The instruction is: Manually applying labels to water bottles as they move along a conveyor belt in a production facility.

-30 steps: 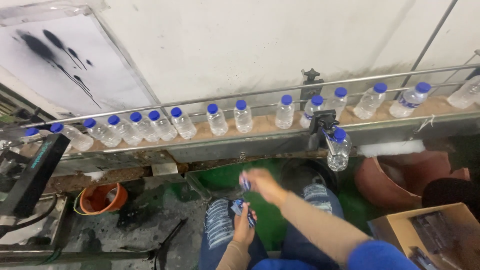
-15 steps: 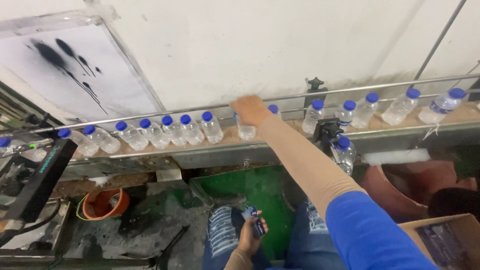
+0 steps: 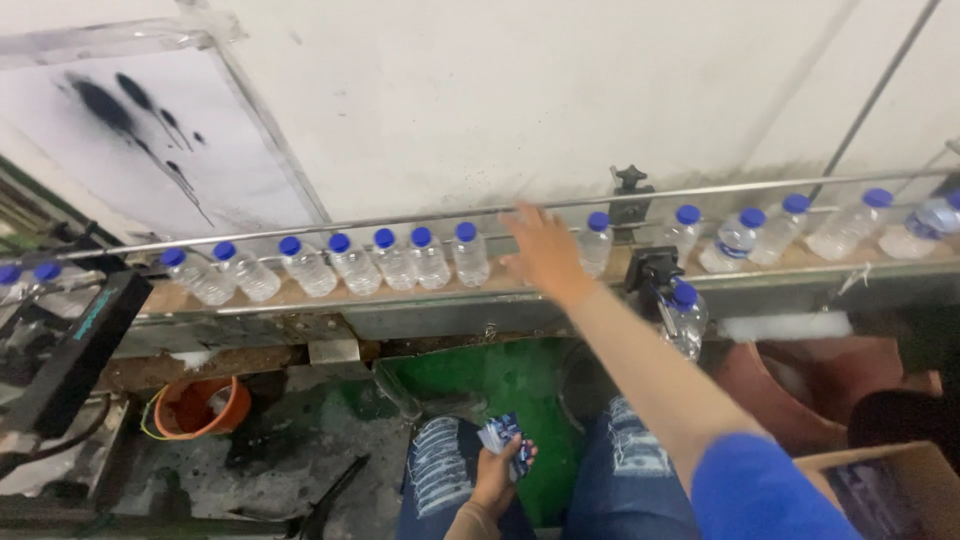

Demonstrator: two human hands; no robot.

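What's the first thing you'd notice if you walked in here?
A long row of clear bottles with blue caps stands on a belt along the white wall. The right hand reaches out, open, over the belt, while the left hand holds a small stack of blue labels down by the knees.

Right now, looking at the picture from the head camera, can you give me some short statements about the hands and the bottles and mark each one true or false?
1. The right hand is stretched out to the row of bottles on the conveyor. True.
2. The left hand is empty. False: it holds a small stack of blue and white labels above the lap.
3. The bottle caps are red. False: they are blue.
4. An orange bucket stands on the floor below the conveyor, to the left. True.
5. The right hand is closed around a bottle and lifts it. False: its fingers are spread, and it holds no bottle.
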